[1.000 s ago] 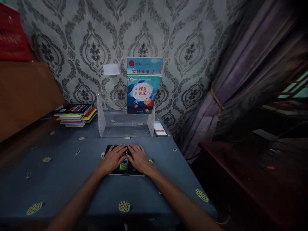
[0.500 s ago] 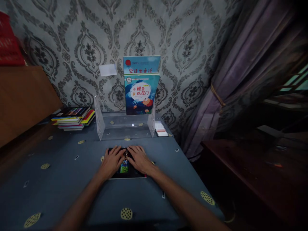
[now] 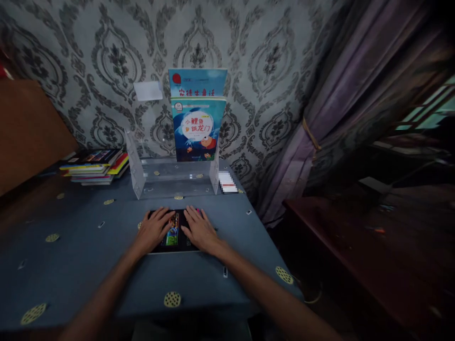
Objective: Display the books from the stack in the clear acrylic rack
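A dark-covered book (image 3: 173,232) with a colourful picture strip lies flat on the blue patterned tablecloth (image 3: 117,274). My left hand (image 3: 155,229) rests on its left part, fingers stretched out. On the right part lies my right hand (image 3: 199,230), its fingers spread. Both palms cover much of the cover. Just beyond the book stands a clear acrylic book stand (image 3: 170,183). A blue children's book (image 3: 195,135) with a fish picture leans upright in its right side, and behind that another blue book (image 3: 199,80) shows its top.
A stack of books (image 3: 93,166) sits at the table's far left, beside a brown wooden panel (image 3: 31,132). A small white item (image 3: 226,182) lies right of the stand. The table's right edge borders a purple curtain (image 3: 284,156) and a dark red surface (image 3: 341,251).
The view has shifted, so the scene sits a little further left and higher. My right hand has moved slightly right across the book, away from my left hand.
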Available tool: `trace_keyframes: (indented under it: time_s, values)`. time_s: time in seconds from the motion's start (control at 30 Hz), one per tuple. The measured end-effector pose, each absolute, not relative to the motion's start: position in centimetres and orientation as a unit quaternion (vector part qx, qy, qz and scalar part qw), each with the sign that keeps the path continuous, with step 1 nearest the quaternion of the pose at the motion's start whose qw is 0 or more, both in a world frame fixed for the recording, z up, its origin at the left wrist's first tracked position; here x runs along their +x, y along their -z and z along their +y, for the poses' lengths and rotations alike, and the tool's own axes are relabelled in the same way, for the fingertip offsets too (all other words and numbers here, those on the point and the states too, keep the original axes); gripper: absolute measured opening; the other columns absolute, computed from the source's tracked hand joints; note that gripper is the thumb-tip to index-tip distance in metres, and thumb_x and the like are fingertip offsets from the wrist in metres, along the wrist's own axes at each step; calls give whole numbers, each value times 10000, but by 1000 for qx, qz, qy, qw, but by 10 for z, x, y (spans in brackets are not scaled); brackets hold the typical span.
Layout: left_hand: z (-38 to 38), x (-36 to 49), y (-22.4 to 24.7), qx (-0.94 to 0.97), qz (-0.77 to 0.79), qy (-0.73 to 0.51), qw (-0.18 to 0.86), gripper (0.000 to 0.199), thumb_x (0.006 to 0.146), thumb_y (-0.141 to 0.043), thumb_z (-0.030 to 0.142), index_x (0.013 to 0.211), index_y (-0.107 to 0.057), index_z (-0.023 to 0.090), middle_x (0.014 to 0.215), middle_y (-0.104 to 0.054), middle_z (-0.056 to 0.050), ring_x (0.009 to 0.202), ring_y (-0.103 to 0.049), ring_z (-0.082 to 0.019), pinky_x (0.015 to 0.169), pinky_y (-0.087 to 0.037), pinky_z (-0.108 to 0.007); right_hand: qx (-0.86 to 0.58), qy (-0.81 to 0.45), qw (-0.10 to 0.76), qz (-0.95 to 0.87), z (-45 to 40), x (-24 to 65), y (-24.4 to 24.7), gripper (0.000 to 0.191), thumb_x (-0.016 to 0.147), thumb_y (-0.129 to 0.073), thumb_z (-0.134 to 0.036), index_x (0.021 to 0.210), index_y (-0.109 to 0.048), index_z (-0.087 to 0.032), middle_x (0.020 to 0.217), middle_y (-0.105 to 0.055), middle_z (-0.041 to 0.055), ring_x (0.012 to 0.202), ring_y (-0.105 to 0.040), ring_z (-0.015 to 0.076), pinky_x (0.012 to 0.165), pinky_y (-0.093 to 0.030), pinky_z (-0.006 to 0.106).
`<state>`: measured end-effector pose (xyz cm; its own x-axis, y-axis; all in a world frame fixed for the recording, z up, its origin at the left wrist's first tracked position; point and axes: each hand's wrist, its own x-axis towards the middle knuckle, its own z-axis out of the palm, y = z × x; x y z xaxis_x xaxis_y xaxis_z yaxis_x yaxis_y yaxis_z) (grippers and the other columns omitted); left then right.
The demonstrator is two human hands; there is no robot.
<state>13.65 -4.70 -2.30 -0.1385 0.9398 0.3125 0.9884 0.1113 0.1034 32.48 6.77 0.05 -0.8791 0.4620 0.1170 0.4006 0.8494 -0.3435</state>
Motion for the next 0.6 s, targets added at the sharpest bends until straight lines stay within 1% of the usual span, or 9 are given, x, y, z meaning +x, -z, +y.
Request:
trace_keyframes:
  time_s: [0.1,0.2,0.3,0.4,0.47,0.53,0.6]
  values:
    - [-50,127,20,-640,-751,149,61,433,1038,-337,346,1385,-586,277,1454,-594,-91,1363,-519,-285,1130,-373,-563,-232,-153,102,-955,70,338,4,586,1016,-465,-365,1525,-406,-81,1611,-358,186,1528,-287,281,1242,-226,550]
    - [-56,113,17,-613,-773,157,40,443,1028,-325,307,1385,-584,266,1455,-591,-102,1367,-516,-281,1118,-388,-557,-223,-153,116,-956,74,354,10,583,1014,-460,-381,1530,-405,-116,1609,-366,182,1519,-312,271,1235,-243,550]
    - [-62,104,14,-604,-778,170,26,439,1018,-340,307,1367,-600,247,1449,-594,-106,1347,-534,-275,1104,-418,-522,-220,-154,121,-956,76,367,15,575,1013,-460,-371,1522,-419,-107,1602,-375,190,1503,-346,276,1231,-254,550]
    - [-62,103,13,-597,-778,191,31,424,1014,-354,321,1323,-631,234,1407,-625,-104,1299,-569,-264,1095,-438,-479,-206,-155,132,-957,74,378,17,554,1016,-460,-381,1513,-445,-136,1575,-431,181,1486,-376,283,1225,-261,556]
    - [-61,104,13,-594,-777,204,36,412,1011,-366,330,1285,-650,209,1359,-650,-110,1259,-588,-263,1083,-452,-457,-188,-154,137,-960,73,383,18,605,997,-504,-467,1511,-453,-153,1558,-455,187,1479,-381,303,1220,-254,577]
    - [-60,105,11,-594,-774,214,37,404,1008,-376,338,1257,-657,189,1302,-672,-112,1213,-605,-257,1061,-468,-433,-166,-153,134,-965,72,388,20,720,931,-584,-582,1502,-466,-159,1559,-448,202,1481,-366,333,1214,-241,602]
    - [-60,107,7,-596,-773,214,42,394,1006,-382,341,1236,-661,182,1248,-685,-110,1162,-618,-250,1026,-486,-409,-151,-156,127,-968,74,390,21,768,869,-652,-628,1473,-505,-177,1563,-439,201,1478,-363,347,1205,-248,609]
